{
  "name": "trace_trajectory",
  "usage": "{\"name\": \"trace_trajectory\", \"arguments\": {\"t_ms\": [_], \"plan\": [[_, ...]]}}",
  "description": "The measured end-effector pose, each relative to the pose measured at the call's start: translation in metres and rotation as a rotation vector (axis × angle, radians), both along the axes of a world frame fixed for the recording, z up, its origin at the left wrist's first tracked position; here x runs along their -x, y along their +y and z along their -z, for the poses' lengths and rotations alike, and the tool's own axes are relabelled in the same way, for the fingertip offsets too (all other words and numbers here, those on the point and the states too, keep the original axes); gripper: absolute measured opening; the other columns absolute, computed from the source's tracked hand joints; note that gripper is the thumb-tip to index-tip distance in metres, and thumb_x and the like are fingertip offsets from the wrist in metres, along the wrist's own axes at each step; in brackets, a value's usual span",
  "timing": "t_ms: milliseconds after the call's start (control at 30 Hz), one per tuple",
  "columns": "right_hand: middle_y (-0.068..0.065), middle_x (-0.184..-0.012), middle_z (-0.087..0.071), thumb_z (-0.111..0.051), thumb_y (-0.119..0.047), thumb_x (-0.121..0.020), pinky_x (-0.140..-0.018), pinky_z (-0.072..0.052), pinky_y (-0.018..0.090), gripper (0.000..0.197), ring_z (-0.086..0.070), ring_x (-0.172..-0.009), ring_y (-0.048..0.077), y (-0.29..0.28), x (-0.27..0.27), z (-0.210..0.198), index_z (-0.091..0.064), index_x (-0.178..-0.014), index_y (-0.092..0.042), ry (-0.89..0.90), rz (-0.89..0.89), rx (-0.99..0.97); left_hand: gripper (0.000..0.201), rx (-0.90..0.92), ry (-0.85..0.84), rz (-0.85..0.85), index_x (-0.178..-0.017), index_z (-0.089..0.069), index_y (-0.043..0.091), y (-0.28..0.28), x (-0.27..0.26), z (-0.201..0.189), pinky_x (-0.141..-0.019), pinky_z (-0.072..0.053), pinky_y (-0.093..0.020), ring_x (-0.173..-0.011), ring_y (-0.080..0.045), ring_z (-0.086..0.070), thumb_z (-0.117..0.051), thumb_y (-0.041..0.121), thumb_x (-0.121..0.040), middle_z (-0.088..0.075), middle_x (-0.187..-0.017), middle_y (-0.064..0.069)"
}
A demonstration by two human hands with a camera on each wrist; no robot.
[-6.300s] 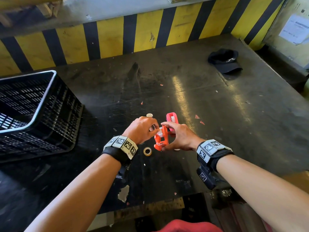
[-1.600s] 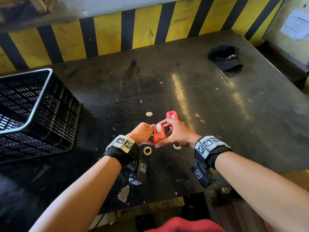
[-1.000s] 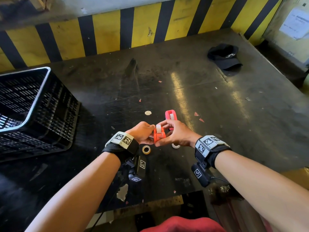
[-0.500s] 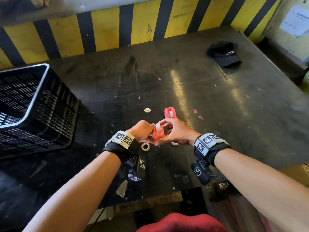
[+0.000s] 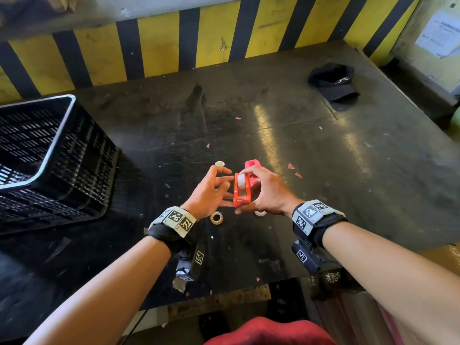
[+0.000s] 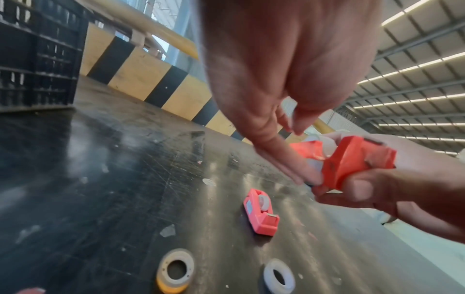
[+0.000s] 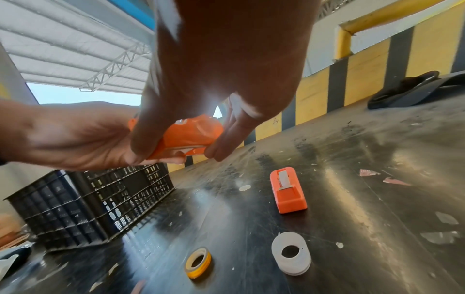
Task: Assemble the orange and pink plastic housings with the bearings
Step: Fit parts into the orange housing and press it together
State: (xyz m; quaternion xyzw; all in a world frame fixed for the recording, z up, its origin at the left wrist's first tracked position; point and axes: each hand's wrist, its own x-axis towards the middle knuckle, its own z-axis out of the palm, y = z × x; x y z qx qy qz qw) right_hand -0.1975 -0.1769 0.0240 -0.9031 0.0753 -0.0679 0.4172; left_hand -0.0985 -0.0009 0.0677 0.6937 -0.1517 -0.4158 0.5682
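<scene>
Black slatted crate at left on dark, scuffed bench, yellow-black striped wall behind. Left hand fingers straight, tips touching orange housing; nothing gripped. Yellow ring and white ring flat on bench below hands. Right hand grip closed round orange housing, held above bench. Pink housing lies on bench just beyond. Black cap far right. Paper notice on right wall, print unreadable.
</scene>
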Motion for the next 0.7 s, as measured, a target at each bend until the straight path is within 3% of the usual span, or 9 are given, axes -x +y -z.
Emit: {"name": "trace_trajectory", "arguments": {"t_ms": [100, 167, 267, 367, 500, 700], "plan": [[-0.009, -0.114, -0.060, -0.101, -0.053, -0.047, -0.077, -0.036, -0.004, 0.095, -0.056, -0.098, 0.002, -0.0028, -0.0008, -0.0002, -0.059, -0.128, -0.027, 0.024, 0.000, -0.002, 0.040, -0.021, -0.203, 0.097, -0.122, -0.047, 0.018, 0.0078, 0.0027, -0.0018, -0.082, -0.065, -0.052, -0.089, -0.030, -0.079, -0.061, -0.009, -0.096, -0.054, -0.140, -0.009], [-0.013, -0.113, -0.058, -0.101, -0.053, -0.047, -0.076, -0.035, -0.003, 0.094, -0.055, -0.097, -0.003, -0.0029, -0.0014, -0.0007, -0.059, -0.127, -0.028, 0.038, -0.005, -0.004, 0.046, -0.100, -0.345, 0.172, -0.123, -0.049, 0.020, 0.0100, 0.0061, -0.0038, -0.084, -0.064, -0.052, -0.091, -0.030, -0.079, -0.071, -0.003, -0.091, -0.055, -0.139, -0.003], [-0.017, -0.110, -0.055, -0.101, -0.054, -0.046, -0.078, -0.034, 0.000, 0.092, -0.055, -0.095, -0.004, 0.0005, -0.0028, 0.0002, -0.061, -0.124, -0.027, 0.036, -0.022, 0.024, 0.039, -0.173, -0.343, 0.128, -0.119, -0.051, 0.020, 0.0077, 0.0052, -0.0026, -0.079, -0.066, -0.050, -0.090, -0.028, -0.080, -0.074, 0.005, -0.092, -0.059, -0.130, 0.000], [-0.007, -0.118, -0.056, -0.101, -0.056, -0.044, -0.082, -0.033, 0.004, 0.095, -0.053, -0.105, 0.007, 0.0033, -0.0054, 0.0036, -0.059, -0.125, -0.027, 0.029, 0.014, 0.055, 0.023, -0.278, -0.401, 0.052, -0.108, -0.060, 0.015, 0.0031, 0.0039, -0.0010, -0.071, -0.067, -0.042, -0.080, -0.021, -0.080, -0.075, 0.015, -0.092, -0.069, -0.114, -0.003], [0.000, -0.130, -0.050, -0.102, -0.051, -0.043, -0.094, -0.042, 0.023, 0.100, -0.051, -0.112, 0.011, 0.0044, -0.0081, 0.0040, -0.055, -0.129, -0.031, 0.049, 0.059, 0.038, 0.015, -0.260, -0.303, 0.024, -0.105, -0.063, 0.011, 0.0015, 0.0032, -0.0019, -0.076, -0.067, -0.046, -0.076, -0.022, -0.081, -0.071, 0.007, -0.093, -0.079, -0.092, -0.007], [0.002, -0.132, -0.046, -0.103, -0.049, -0.046, -0.091, -0.042, 0.026, 0.099, -0.052, -0.113, 0.015, 0.0041, -0.0059, 0.0014, -0.053, -0.131, -0.033, 0.074, 0.057, 0.024, 0.020, -0.263, -0.315, 0.042, -0.109, -0.062, 0.013, 0.0004, 0.0025, -0.0002, -0.074, -0.067, -0.042, -0.081, -0.022, -0.081, -0.072, 0.007, -0.093, -0.079, -0.096, -0.007]]}}
